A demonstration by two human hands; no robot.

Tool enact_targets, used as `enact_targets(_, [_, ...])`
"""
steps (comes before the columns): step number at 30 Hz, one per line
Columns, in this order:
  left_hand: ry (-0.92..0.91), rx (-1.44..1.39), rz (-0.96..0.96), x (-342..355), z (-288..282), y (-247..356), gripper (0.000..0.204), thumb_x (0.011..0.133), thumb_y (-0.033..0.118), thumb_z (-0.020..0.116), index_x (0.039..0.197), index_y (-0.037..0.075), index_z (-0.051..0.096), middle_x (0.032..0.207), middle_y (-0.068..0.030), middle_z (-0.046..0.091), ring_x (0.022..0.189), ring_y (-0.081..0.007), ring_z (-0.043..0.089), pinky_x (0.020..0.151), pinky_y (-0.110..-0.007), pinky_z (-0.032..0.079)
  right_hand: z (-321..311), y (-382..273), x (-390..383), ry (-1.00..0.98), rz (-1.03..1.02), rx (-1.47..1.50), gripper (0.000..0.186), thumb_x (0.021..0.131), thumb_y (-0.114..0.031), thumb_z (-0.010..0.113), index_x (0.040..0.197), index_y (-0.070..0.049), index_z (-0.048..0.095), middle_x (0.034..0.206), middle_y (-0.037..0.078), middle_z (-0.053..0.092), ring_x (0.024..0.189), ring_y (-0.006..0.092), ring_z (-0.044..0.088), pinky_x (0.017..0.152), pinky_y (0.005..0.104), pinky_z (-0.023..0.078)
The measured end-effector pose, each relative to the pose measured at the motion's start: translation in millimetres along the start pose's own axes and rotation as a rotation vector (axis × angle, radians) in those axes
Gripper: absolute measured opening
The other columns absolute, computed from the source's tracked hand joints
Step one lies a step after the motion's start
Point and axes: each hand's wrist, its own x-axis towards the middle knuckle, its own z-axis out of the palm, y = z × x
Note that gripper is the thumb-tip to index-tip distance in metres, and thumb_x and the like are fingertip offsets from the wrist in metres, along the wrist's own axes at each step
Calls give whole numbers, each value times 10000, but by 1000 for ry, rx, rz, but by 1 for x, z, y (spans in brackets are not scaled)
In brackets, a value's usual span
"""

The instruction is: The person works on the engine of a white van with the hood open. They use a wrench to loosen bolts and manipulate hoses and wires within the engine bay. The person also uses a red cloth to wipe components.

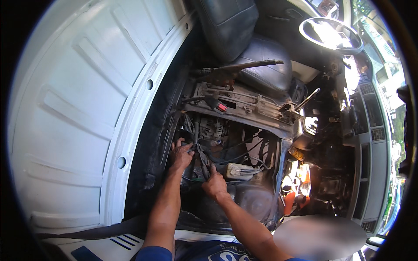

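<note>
1. Grip of the right hand (214, 186) is clenched around the lower end of a dark tool (203, 158), seemingly pliers.
2. Right forearm (246, 222) slants up and leftward.
3. Left hand (181, 155) bends its fingers near a dark hose (196, 129); I cannot see whether it grasps something.
4. Dark tool is between both hands, left of a pale bottle (233, 173).
</note>
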Motion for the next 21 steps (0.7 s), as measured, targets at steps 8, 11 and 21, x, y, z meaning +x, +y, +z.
enact_targets(8, [-21, 88, 12, 0, 2, 0, 418, 809, 304, 764, 1215, 227, 703, 1404, -69, 491, 1293, -348, 456, 1077, -431, 416, -21, -16, 22, -87, 47, -112, 922, 742, -237, 664, 1552, -86, 250, 1363, 277, 508, 1239, 473, 524, 1065, 458, 432])
enact_targets(11, [-1, 74, 19, 1, 3, -3, 363, 792, 339, 769, 1133, 217, 737, 1384, -64, 503, 1283, -333, 463, 1057, -443, 424, -43, -26, 26, -117, 102, -243, 935, 764, -277, 668, 1570, -101, 229, 1450, 269, 422, 1329, 460, 445, 1101, 489, 384])
enact_targets(21, [13, 73, 7, 6, 10, 3, 368, 829, 495, 713, 1018, 184, 771, 1330, -77, 539, 1259, -330, 474, 1070, -514, 364, -138, 81, -64, 83, -70, -248, 874, 769, -60, 642, 1559, -127, 273, 1359, 287, 460, 1225, 490, 493, 1041, 512, 421])
